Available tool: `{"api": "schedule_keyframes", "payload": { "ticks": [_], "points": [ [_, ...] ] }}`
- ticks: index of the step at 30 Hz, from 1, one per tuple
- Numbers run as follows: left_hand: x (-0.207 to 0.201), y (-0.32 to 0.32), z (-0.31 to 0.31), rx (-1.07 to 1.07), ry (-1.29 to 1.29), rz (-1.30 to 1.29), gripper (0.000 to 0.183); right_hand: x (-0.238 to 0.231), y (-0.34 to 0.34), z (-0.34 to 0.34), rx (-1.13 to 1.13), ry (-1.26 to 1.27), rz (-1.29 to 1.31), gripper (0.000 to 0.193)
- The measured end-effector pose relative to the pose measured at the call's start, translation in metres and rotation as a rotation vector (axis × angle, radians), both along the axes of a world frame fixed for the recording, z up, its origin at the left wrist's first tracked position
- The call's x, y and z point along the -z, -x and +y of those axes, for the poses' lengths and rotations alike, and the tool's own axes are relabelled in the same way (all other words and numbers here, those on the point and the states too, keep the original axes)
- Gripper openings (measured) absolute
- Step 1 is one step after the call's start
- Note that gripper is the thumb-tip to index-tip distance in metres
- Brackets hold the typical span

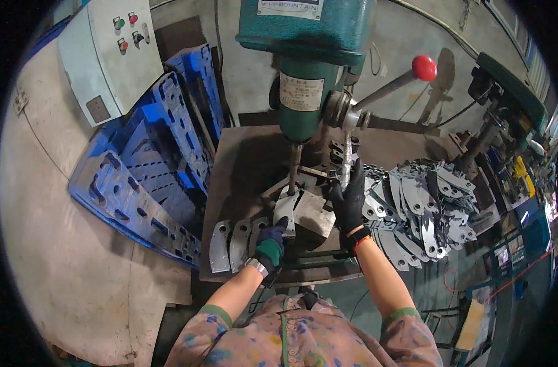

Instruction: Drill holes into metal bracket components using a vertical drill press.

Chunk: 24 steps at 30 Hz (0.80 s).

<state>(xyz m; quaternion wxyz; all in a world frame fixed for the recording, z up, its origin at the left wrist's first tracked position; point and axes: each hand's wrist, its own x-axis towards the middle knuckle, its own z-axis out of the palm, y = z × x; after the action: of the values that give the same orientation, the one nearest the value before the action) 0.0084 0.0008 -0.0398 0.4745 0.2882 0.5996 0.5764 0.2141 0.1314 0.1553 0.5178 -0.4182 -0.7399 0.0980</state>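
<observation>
Held curved grey metal plate (284, 206) with navy-gloved left hand (271, 238) (presumably for steadiness); gripped slim silver metal lever (347, 156) with black-gloved right hand (352, 205).

A flat metal plate (285, 209) under the green drill (309, 64) is touched by the gloved left hand (271, 236), while a silver lever (347, 159) is gripped by the gloved right hand (351, 202). Beside the plate a metal block (314, 214) is set on the brown table (236, 177), with more plates (238, 243) laid in a row at the left and a pile (413, 202) heaped at the right. Blue pallets (150, 174) are seen beyond the table's left edge
</observation>
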Motion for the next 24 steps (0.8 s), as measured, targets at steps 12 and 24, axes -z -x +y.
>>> {"api": "schedule_keyframes", "payload": {
  "ticks": [12,24],
  "points": [
    [0.003,-0.002,0.009,-0.011,0.072,-0.23,0.029,0.074,-0.007,0.083,0.088,0.183,0.112,0.031],
    [-0.02,-0.004,0.014,-0.144,0.244,-0.268,0.044,0.072,-0.006,0.105,0.096,0.047,0.019,0.024]
  ]
}}
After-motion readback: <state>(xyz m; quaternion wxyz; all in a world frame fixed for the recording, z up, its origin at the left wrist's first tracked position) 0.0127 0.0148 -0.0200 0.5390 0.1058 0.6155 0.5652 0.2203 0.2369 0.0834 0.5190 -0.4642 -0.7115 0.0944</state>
